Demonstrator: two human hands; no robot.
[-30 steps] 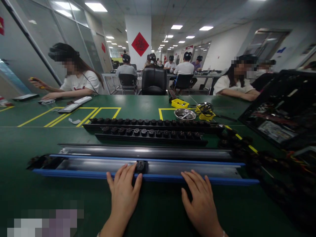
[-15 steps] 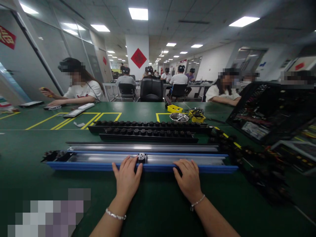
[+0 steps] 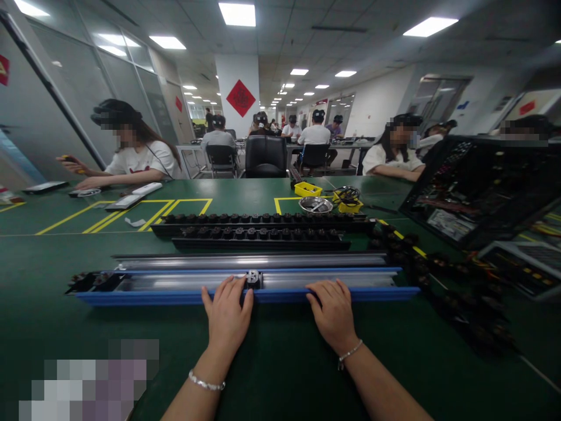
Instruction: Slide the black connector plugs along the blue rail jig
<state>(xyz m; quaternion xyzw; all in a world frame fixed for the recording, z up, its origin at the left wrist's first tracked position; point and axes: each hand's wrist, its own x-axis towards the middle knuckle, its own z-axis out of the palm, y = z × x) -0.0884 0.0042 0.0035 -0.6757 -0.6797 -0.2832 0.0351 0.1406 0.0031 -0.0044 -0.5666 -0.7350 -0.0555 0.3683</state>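
Observation:
A long blue rail (image 3: 175, 299) with a shiny metal inside lies crosswise in front of me. One black socket module (image 3: 253, 279) sits in its channel near the middle, and several black modules (image 3: 103, 282) are at its left end. My left hand (image 3: 228, 313) has its fingers spread over the front wall, the index fingertip against the left side of the single module. Farther right, my right hand (image 3: 332, 310) grips the front wall, fingers curled over the top and thumb in front. Its fingertips are partly hidden inside the channel.
Behind lie a black-edged rail (image 3: 263, 261) and two black rails of socket modules (image 3: 258, 235). Loose black modules (image 3: 473, 310) lie to the right, near a tilted black case (image 3: 477, 193). Yellow bins (image 3: 307, 189) and a metal bowl (image 3: 315, 205) stand farther back. People sit around.
The single module has slid slightly right along the blue rail, with my left hand following against it. My right hand stays at the same spot on the rail. The view has shifted a little.

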